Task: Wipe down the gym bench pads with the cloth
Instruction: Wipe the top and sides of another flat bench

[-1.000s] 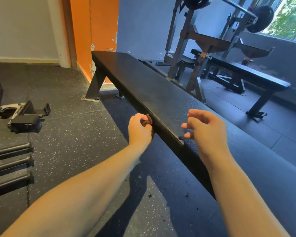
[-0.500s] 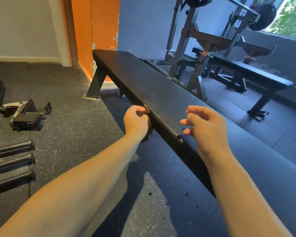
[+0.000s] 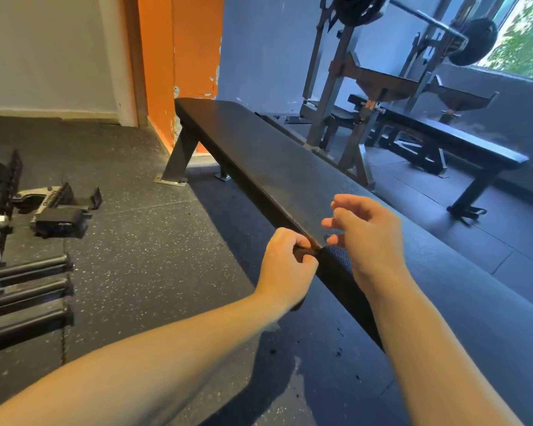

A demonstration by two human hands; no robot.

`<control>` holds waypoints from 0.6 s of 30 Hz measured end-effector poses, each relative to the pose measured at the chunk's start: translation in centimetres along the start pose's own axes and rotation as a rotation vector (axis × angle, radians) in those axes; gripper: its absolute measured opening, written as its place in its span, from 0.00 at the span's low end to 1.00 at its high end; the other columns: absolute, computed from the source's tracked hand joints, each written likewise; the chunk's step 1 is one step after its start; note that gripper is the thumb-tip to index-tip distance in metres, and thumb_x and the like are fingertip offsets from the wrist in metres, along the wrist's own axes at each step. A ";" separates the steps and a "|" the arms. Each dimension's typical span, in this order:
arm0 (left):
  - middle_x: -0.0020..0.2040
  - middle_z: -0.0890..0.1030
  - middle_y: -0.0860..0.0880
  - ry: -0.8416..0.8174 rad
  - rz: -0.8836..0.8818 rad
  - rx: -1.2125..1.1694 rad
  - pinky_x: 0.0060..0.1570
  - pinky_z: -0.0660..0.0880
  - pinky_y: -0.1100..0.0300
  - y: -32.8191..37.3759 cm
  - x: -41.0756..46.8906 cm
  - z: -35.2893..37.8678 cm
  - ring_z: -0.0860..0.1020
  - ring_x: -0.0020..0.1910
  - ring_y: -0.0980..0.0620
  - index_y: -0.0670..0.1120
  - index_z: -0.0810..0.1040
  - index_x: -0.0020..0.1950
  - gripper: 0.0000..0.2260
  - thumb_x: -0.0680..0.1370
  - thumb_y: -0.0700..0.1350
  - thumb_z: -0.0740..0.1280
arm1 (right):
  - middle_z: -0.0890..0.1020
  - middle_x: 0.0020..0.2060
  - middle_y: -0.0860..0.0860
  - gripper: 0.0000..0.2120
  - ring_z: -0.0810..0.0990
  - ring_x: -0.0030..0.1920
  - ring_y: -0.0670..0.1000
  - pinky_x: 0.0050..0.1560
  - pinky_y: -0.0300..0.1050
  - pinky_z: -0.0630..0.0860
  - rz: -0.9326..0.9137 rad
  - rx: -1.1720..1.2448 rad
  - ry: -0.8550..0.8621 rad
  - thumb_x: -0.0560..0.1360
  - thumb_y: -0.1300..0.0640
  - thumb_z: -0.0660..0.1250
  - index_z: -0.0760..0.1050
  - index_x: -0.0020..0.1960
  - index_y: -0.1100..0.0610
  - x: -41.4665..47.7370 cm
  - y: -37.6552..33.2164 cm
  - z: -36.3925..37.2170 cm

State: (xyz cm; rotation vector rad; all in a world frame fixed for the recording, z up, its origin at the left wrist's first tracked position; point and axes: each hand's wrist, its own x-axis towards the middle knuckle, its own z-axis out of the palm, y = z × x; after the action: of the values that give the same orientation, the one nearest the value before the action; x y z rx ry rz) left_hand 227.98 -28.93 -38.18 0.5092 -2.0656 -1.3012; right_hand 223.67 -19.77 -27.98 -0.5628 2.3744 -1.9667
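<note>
Firstly, the only writing in view is on a grey metal attachment that lies on the floor at the left. Raised letters stand on its top, but they are too small and blurred for me to read.

The bench pad is a long, flat, black board with a fine pebbled texture, like vinyl, and a straight, thin side edge. Its long axis runs from the near right, under the person's arms, away to the far left. The far end points at the orange wall, and a slanted steel leg with a flat foot plate carries it there. The floor is dark rubber with small pale specks.

The left hand is at the left edge of the pad, with its fingers curled tight. Between the fingers and the thumb shows a small dark brown fold, which seems to be the cloth. It sits right at the pad's edge; most of it is hidden in the fist. The right hand is above the top of the pad, just beside the left one. Its fingers are loosely bent and spread apart, and they hold nothing.

Smooth black bars with round ends lie side by side at the far left. Behind the pad stand a second bench and a barbell with round plates on a steel rack.
</note>
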 end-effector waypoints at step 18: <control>0.50 0.74 0.54 -0.062 0.030 0.061 0.45 0.69 0.71 1.1 -2.7 0.6 0.74 0.50 0.54 0.55 0.72 0.45 0.13 0.77 0.37 0.71 | 0.84 0.50 0.50 0.12 0.86 0.43 0.48 0.35 0.37 0.79 0.050 0.033 -0.014 0.79 0.66 0.64 0.80 0.52 0.51 -0.9 -0.7 -1.4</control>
State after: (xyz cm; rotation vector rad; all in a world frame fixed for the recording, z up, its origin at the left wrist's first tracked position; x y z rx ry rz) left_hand 229.52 -26.36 -38.16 0.4682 -2.1609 -1.2545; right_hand 224.37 -18.30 -27.21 -0.5090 2.3199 -1.9712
